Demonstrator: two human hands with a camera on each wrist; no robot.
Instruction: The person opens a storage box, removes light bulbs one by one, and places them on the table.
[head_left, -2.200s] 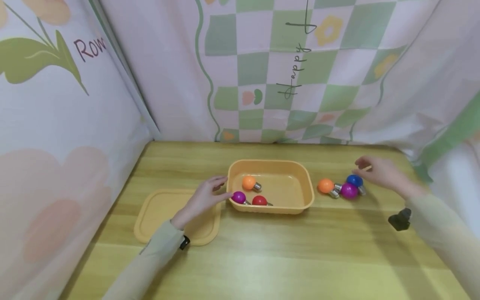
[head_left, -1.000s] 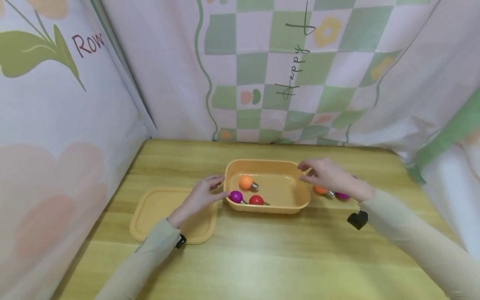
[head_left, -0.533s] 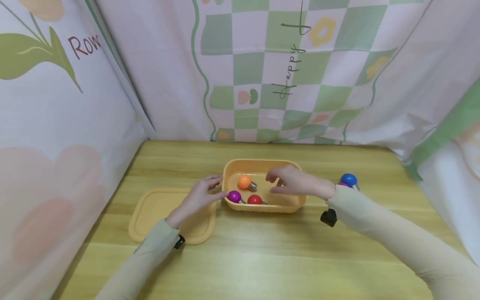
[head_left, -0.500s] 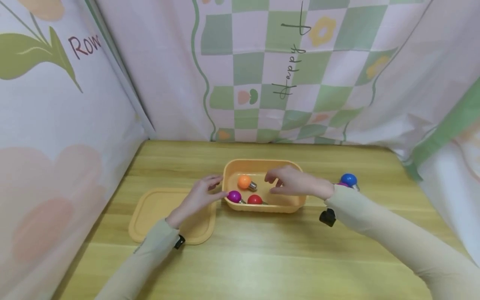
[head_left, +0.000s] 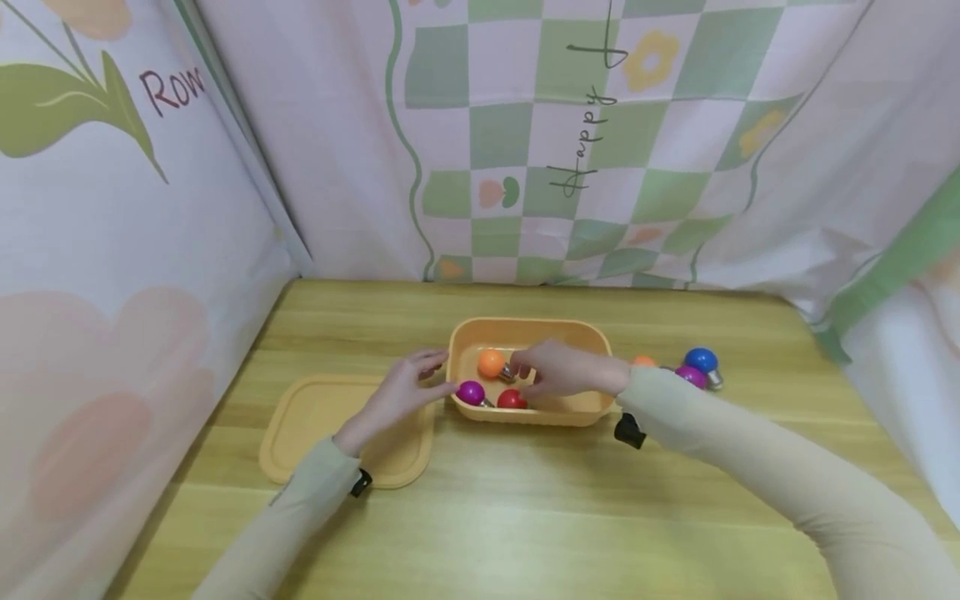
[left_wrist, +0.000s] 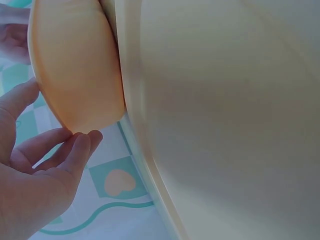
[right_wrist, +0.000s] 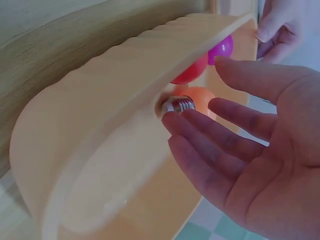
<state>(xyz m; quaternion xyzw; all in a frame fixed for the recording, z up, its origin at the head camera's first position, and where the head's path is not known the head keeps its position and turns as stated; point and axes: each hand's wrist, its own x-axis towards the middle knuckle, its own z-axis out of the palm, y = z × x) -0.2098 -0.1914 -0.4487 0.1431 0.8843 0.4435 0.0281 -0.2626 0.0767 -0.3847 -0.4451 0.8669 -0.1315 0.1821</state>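
Note:
A yellow plastic box stands on the table, holding an orange light bulb, a purple bulb and a red bulb. My left hand touches the box's left end; the left wrist view shows thumb and fingertips against the box wall. My right hand reaches down into the box from the right. In the right wrist view its fingers are spread and loosely bent, close to the orange bulb's metal screw base. Nothing shows in that palm. Whether a fingertip touches the base I cannot tell.
Right of the box lie a blue bulb, another purple bulb and another orange bulb, partly behind my right arm. A yellow lid lies flat to the left, under my left wrist. Printed curtains border the wooden table.
My right hand has moved left from beside the loose bulbs, over the box's right rim and down towards the orange and red bulbs inside. The left hand stays at the box's left end.

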